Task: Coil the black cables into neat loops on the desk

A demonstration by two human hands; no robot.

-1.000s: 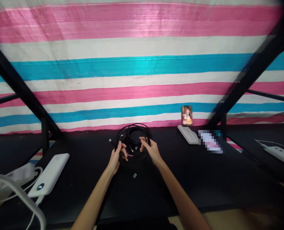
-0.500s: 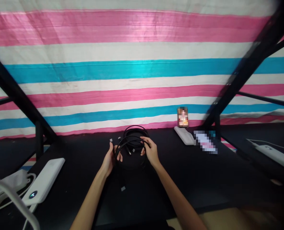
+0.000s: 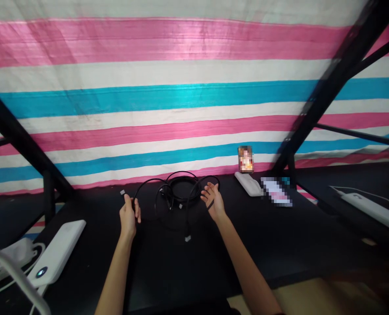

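Between my hands a black cable (image 3: 149,180) spreads in loose loops above the table. My left hand (image 3: 128,218) pinches it close to one end, where a light-coloured plug (image 3: 122,192) sticks out past the thumb. On the other side my right hand (image 3: 216,204) has its fingers loosely curled, with a loop of the cable running across them and the palm. Another plug end (image 3: 188,238) hangs down in the middle. Behind the loops lies a coiled black cable (image 3: 199,192), and a small plug (image 3: 180,206) shows at its front.
The black table (image 3: 161,271) runs up to a striped sheet (image 3: 181,96). At left lie a white power bank (image 3: 61,249) and a white cord (image 3: 20,275). A white device (image 3: 249,184) and a blurred-out item (image 3: 276,192) sit at right. Black frame bars (image 3: 26,148) slope on both sides.
My hands have drawn apart, the left one moving furthest, to the left. The cable loops once bunched between them have spread out, and the plug end in the middle has shifted right and up.
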